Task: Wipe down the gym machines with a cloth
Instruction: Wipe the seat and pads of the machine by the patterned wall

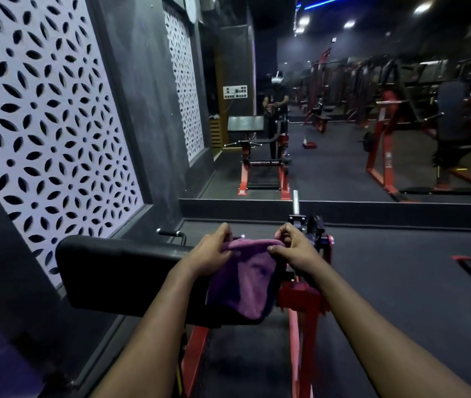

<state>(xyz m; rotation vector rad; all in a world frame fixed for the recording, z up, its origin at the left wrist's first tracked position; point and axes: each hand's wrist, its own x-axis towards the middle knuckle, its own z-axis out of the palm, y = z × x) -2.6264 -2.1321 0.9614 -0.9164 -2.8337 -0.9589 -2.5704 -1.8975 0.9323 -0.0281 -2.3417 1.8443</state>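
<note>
Cloth held up over the pad, wiping seemingly not begun here

The red-framed machine point(300, 300) and its black pad point(119, 271) sit below; the purple cloth point(245, 282) hangs in front of the pad's right end, top edge pinched by left hand point(211, 254) and right hand point(294, 251)

You're standing in a gym, red-framed machine point(306, 301) before you, black padded rest point(119, 265), wall mirror point(343, 170), dark floor point(400, 282).

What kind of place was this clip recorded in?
A gym, almost certainly: a black padded bench on a red frame up close, and a wall mirror reflecting rows of red weight machines.
</note>
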